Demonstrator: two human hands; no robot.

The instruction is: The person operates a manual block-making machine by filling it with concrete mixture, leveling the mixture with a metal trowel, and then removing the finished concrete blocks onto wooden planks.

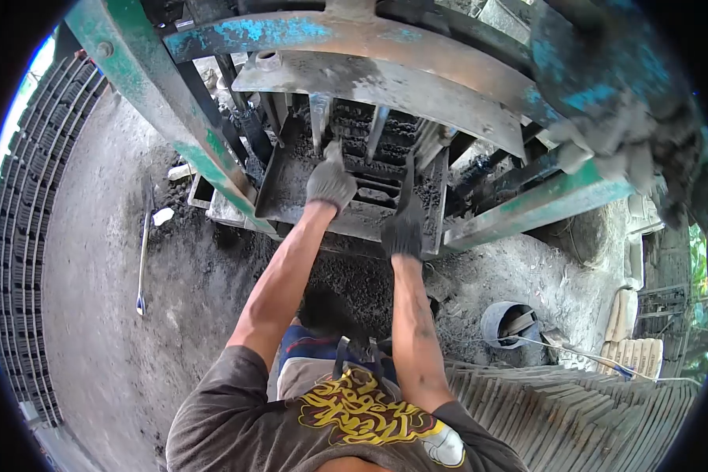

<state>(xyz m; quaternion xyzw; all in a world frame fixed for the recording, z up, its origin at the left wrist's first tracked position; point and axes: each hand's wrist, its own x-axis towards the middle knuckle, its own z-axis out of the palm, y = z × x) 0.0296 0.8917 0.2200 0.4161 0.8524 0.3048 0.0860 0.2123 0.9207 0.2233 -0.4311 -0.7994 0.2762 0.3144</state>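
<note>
My left hand [332, 186], in a grey knit glove, is closed over the left part of the metal mould box [291, 197]. What it grips, if anything, I cannot make out. To its right and nearer me, my right hand [403, 232], in a darker glove, is closed at the box's front edge. A dark, narrow strip-like tool [408, 175] rises from it toward the back of the box. Dark, crumbly mix [299, 145] lies in the box, and several slots show between the hands. Over the box hangs a metal plate [385, 94] with bars pointing down.
A green steel frame [165, 118] flanks the box on both sides. A shovel [143, 259] lies on the floor at left. Stacked dark blocks [23, 259] line the far left. At right are a bucket [507, 324] and a row of thin boards [566, 417].
</note>
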